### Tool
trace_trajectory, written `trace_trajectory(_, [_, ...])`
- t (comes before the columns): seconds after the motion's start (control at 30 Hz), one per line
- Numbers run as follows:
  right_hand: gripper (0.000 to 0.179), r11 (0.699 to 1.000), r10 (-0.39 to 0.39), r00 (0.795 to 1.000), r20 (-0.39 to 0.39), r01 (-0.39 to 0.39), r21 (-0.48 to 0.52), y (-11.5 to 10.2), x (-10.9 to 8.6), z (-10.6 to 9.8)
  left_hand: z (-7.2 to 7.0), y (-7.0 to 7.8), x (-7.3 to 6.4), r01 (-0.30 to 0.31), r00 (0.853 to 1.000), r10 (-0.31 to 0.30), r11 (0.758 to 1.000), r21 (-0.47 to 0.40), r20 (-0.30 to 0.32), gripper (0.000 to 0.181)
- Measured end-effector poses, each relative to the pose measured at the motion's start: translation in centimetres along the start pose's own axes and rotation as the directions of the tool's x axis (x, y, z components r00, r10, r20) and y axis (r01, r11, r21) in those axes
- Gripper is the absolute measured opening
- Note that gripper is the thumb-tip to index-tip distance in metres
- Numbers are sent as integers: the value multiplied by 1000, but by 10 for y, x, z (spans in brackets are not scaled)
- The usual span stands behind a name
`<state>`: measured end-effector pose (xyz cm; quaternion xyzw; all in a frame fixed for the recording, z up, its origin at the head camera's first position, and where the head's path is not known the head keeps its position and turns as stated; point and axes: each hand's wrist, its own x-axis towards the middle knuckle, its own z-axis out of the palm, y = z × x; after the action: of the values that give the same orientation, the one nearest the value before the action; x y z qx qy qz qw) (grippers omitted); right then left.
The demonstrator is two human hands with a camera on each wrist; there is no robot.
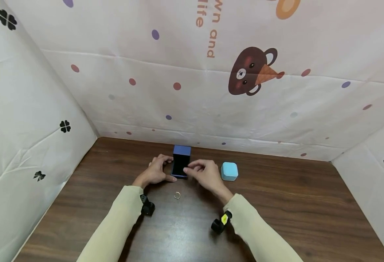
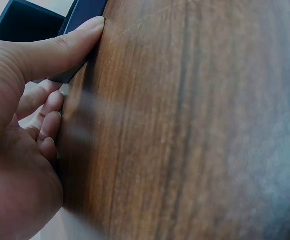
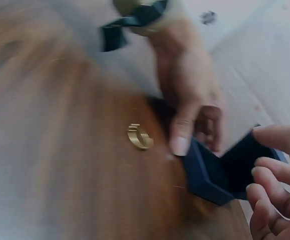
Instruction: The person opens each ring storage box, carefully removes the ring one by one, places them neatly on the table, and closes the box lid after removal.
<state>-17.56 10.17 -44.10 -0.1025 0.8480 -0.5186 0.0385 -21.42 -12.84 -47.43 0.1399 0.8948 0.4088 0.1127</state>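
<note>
A dark blue ring box [image 1: 182, 150] with a black lining stands with its lid raised on the wooden table. On its left side, my left hand [image 1: 156, 171] holds the base, the thumb [image 2: 84, 37] lying along the front edge and the fingers curled at the side. My right hand [image 1: 206, 174] is at the box's right side, its fingers loosely bent. In the right wrist view its uppermost fingertip [image 3: 262, 132] overlaps the lid's edge. A gold ring [image 3: 136, 140] sits on the table in front of the box, between the two forearms.
A small light blue box [image 1: 229, 171] with rounded corners, its lid down, stands just right of my right hand. Behind the table [image 1: 293, 203] hangs a white printed cloth [image 1: 195, 102] with dots and a bear, and more cloth rises at both sides.
</note>
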Motion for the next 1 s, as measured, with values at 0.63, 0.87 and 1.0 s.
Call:
trace_trajectory(0.63, [79, 900, 363, 924, 123, -382, 209, 9, 43, -4, 5, 2, -4, 27, 999, -28, 1000, -7, -16, 78])
trace_trajectory(0.87, [73, 868, 382, 901, 204, -425, 255, 14, 46, -5, 4, 1, -5, 17, 1000, -17, 1000, 2, -12, 79])
trace_trajectory(1.0, [70, 841, 381, 887, 261, -450, 301, 16, 45, -10, 6, 2, -4, 0, 1000, 0, 1000, 13, -9, 79])
